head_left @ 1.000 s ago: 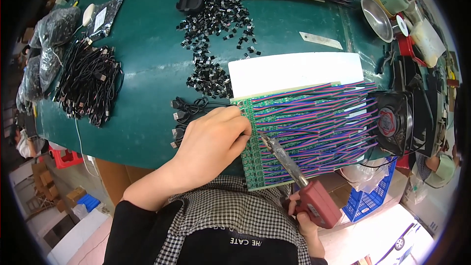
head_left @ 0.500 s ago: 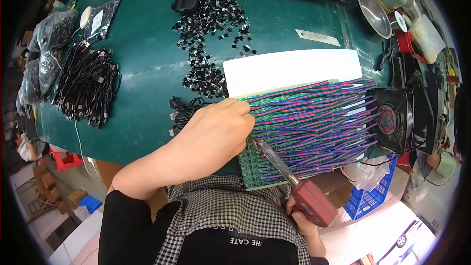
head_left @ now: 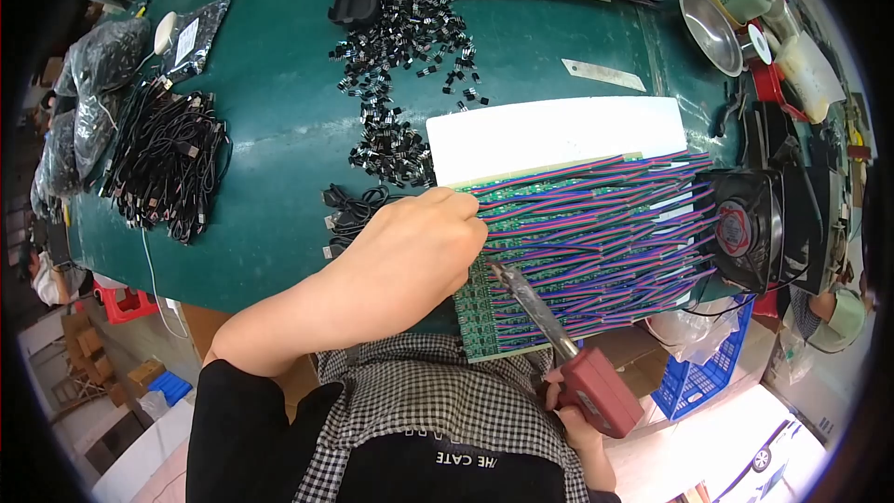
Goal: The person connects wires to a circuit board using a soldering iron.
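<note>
My left hand (head_left: 430, 240) is closed in a pinch over the left edge of a green circuit board panel (head_left: 480, 321). What its fingers hold is hidden beneath the hand. Rows of red, blue and dark wires (head_left: 596, 242) run across the panel toward the right. My right hand (head_left: 579, 424) grips a soldering gun (head_left: 603, 391) with a dark red body, partly hiding the hand. The gun's metal tip points up and left, over the panel just beside my left fingers. Black USB cables (head_left: 358, 210) lie just beyond my left forearm.
Under the panel's far side lies a white board (head_left: 559, 135). Small black three-legged components (head_left: 396, 135) are heaped behind it. A black fan (head_left: 745, 224) stands at the wires' right ends. Bundled cables (head_left: 168, 163) lie left, a metal bowl (head_left: 712, 28) far right, a blue crate (head_left: 703, 368) below.
The soldering gun's tip has shifted slightly right, away from my left fingers. My left hand stays in nearly the same place, still closed.
</note>
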A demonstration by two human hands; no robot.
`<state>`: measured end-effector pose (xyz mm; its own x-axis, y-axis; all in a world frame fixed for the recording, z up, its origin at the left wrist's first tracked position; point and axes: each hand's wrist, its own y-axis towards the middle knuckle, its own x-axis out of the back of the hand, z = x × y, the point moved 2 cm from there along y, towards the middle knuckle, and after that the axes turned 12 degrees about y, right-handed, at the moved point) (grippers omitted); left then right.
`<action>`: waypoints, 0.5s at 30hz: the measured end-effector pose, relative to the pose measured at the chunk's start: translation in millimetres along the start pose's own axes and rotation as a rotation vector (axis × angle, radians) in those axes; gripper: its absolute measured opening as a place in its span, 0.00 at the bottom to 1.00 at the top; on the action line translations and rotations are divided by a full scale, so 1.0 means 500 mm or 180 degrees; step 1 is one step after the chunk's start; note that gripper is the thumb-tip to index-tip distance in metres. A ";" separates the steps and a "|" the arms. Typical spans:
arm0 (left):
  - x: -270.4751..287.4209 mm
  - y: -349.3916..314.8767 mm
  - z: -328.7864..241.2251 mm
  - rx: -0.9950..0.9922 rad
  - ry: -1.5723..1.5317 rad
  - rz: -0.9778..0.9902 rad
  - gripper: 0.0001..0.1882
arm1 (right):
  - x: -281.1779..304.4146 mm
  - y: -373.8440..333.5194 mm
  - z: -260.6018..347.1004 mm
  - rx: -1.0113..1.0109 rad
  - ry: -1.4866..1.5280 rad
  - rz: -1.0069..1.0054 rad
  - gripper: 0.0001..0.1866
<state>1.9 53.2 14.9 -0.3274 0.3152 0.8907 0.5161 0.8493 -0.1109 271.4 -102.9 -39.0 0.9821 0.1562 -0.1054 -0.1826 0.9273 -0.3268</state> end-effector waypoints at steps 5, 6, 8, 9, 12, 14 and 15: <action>-0.002 -0.002 0.000 -0.0013 0.0081 -0.0032 0.05 | -0.025 0.012 0.026 -0.0136 0.1387 -0.0225 0.30; -0.002 -0.002 0.000 -0.0010 0.0109 -0.0014 0.05 | -0.025 0.011 0.023 -0.0016 0.1578 -0.0219 0.31; -0.002 -0.006 0.001 -0.0001 0.0173 -0.0030 0.04 | -0.026 0.012 0.019 0.0022 0.1569 -0.0203 0.32; -0.002 -0.010 0.001 0.0013 0.0237 -0.0033 0.04 | -0.028 0.013 0.018 0.0051 0.1569 -0.0189 0.34; 0.004 -0.031 -0.020 0.0151 0.0742 0.0062 0.05 | -0.017 0.003 0.014 0.0019 0.1133 -0.0222 0.33; 0.001 -0.053 -0.037 0.0164 0.0950 -0.0020 0.06 | -0.025 0.004 0.037 0.0055 0.0983 -0.0217 0.34; 0.002 -0.061 -0.041 0.0154 0.0967 -0.0055 0.08 | -0.022 0.002 0.037 0.0084 0.0756 -0.0393 0.36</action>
<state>2.0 19.0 28.2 -0.0804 0.1657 0.9829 0.4717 0.8750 -0.1089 261.2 -97.4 -20.9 0.9578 -0.0400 -0.2848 -0.0577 0.9434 -0.3266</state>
